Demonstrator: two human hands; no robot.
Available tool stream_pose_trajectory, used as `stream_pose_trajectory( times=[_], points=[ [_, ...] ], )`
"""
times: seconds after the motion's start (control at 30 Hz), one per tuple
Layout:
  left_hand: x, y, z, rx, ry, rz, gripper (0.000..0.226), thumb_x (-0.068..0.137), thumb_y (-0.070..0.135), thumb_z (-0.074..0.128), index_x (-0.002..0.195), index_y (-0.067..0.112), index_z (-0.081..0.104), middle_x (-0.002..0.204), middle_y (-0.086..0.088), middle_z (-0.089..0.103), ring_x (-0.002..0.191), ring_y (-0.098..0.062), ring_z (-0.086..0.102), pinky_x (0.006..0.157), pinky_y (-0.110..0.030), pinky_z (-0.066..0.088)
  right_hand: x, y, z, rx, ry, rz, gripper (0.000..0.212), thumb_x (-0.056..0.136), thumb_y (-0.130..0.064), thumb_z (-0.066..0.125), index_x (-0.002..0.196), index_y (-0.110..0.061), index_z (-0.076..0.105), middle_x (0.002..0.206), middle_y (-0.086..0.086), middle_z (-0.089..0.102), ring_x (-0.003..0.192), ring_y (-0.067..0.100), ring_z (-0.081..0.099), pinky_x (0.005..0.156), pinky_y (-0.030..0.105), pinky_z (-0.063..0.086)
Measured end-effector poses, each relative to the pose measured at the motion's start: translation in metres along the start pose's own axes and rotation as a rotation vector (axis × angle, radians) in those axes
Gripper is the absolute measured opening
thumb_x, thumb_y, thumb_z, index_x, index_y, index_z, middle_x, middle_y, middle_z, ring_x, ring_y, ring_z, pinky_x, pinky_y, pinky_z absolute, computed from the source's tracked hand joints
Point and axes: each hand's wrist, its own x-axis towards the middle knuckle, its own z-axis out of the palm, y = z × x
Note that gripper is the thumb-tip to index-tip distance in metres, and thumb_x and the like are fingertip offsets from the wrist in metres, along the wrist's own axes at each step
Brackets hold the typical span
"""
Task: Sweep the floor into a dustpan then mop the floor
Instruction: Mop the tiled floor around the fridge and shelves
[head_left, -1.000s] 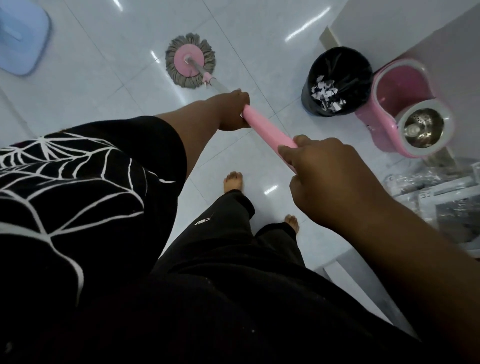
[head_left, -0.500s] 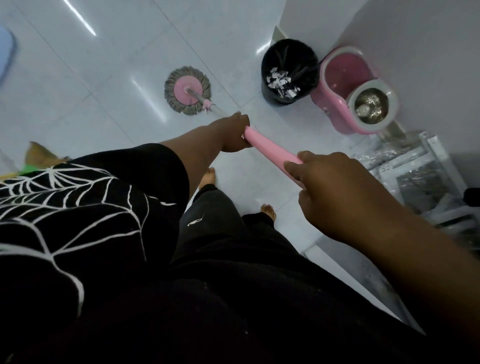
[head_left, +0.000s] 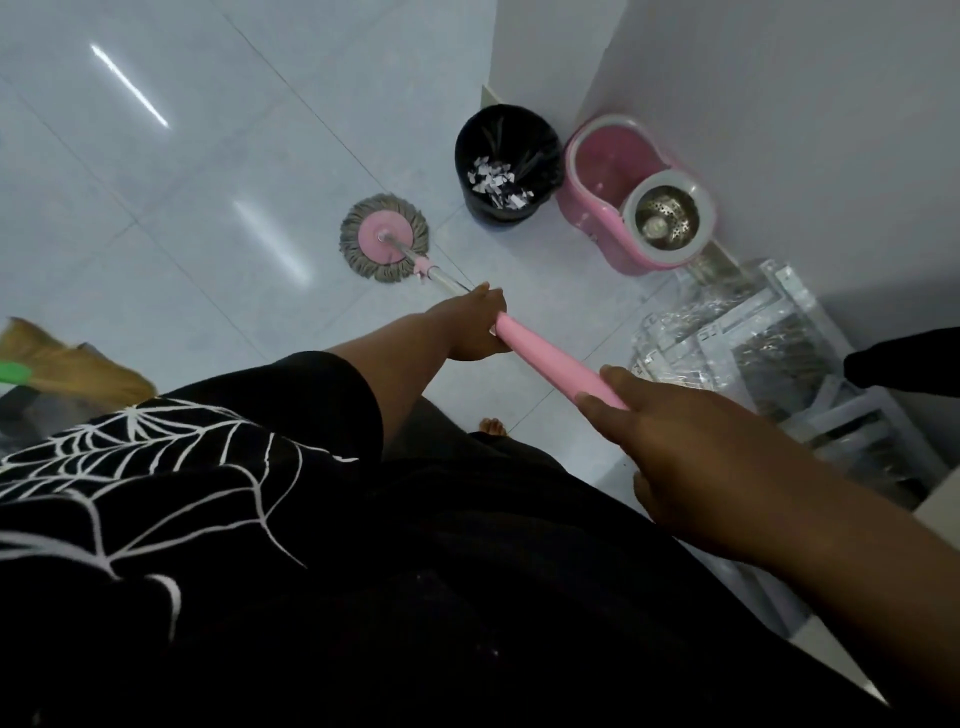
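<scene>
A round grey mop head (head_left: 384, 238) with a pink centre lies flat on the white tiled floor (head_left: 197, 171), close to a black bin. Its pink handle (head_left: 545, 358) runs back toward me. My left hand (head_left: 475, 325) grips the handle at its lower end, where pink meets metal shaft. My right hand (head_left: 691, 447) grips the handle higher up, near my body. A straw broom (head_left: 67, 364) with a green part lies at the left edge.
A black bin (head_left: 506, 166) holding white paper scraps stands by the wall. Beside it sits a pink mop bucket (head_left: 639, 197) with a steel spinner basket. Plastic-wrapped white furniture (head_left: 769, 353) stands at the right. My bare foot (head_left: 493, 426) shows below the handle.
The mop head has slid toward the black bin and the wall. My view has turned left to right, bringing the broom into sight at the left. Both hands keep their grip.
</scene>
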Motion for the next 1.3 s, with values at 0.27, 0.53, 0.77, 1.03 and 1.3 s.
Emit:
stream_pose_trajectory(
  times=[0.27,0.53,0.77,1.03,1.3],
  points=[
    [0.024,-0.014,-0.033,0.037,0.014,0.022,0.061,0.086,0.045,0.066,0.131,0.010,0.045,0.148,-0.013,0.038,0.138,-0.031,0.038,0.106,-0.048,0.039,0.037,0.012,-0.030,-0.026,-0.001,0.053,0.076,0.074,-0.013,0.070,0.143,-0.020,0.040,0.138,0.012,0.048,0.090,0.027,0.065,0.077,0.033,0.053],
    [0.048,-0.086,-0.119,0.063,0.049,0.010,0.061,0.086,0.047,0.065,0.131,0.010,0.045,0.146,-0.011,0.039,0.138,-0.027,0.036,0.106,-0.045,0.039,0.123,-0.009,-0.100,-0.009,0.003,0.038,0.070,0.068,-0.005,0.072,0.135,-0.009,0.052,0.130,0.021,0.054,0.084,0.032,0.065,0.070,0.035,0.054],
    [0.073,-0.161,-0.200,0.073,0.038,-0.061,0.061,0.086,0.044,0.067,0.130,0.009,0.044,0.150,-0.014,0.035,0.145,-0.026,0.028,0.111,-0.044,0.035,0.219,-0.033,-0.155,0.018,0.098,-0.049,0.070,0.081,-0.012,0.062,0.145,-0.014,0.036,0.148,0.017,0.035,0.118,0.032,0.053,0.092,0.035,0.047],
    [0.093,-0.197,-0.245,0.138,0.013,-0.170,0.065,0.083,0.041,0.071,0.131,0.009,0.042,0.137,-0.016,0.042,0.115,-0.035,0.054,0.097,-0.046,0.045,0.275,-0.039,-0.171,0.070,0.160,-0.051,0.065,0.084,-0.010,0.059,0.145,-0.014,0.037,0.154,0.015,0.029,0.119,0.032,0.053,0.095,0.037,0.046],
    [0.068,-0.165,-0.213,0.130,0.030,-0.156,0.057,0.086,0.035,0.069,0.128,0.006,0.044,0.129,-0.015,0.045,0.108,-0.031,0.055,0.081,-0.032,0.037,0.231,-0.044,-0.147,0.068,0.165,-0.061,0.065,0.083,-0.009,0.059,0.145,-0.014,0.036,0.152,0.013,0.032,0.113,0.029,0.056,0.087,0.034,0.048]
  ],
)
